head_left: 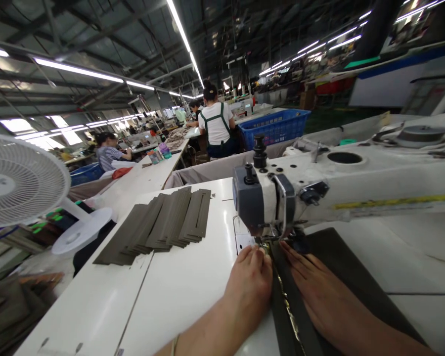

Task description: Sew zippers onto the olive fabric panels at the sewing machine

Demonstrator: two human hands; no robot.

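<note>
A zipper [287, 302] with gold-coloured teeth runs lengthwise along dark olive fabric [339, 252] beneath the sewing machine's head [267, 198]. My left hand [250, 277] is closed, its curled fingers pinching at the zipper's left edge just in front of the presser foot; the fingertips are partly hidden. To the right of the teeth, my right hand [319, 287] lies flat on the fabric, fingers stretched out toward the needle area. The needle itself is hard to make out. On the white table [185, 287], left of the machine, flat olive pieces [155, 222] lie in overlapping stacks.
A white fan [22, 183] stands at the left, above piled cloth [15, 306]. Behind the machine is a blue crate [274, 126]. One person [217, 121] sits facing away; another person [111, 153] works farther left. Bottles [159, 154] stand on the table beyond.
</note>
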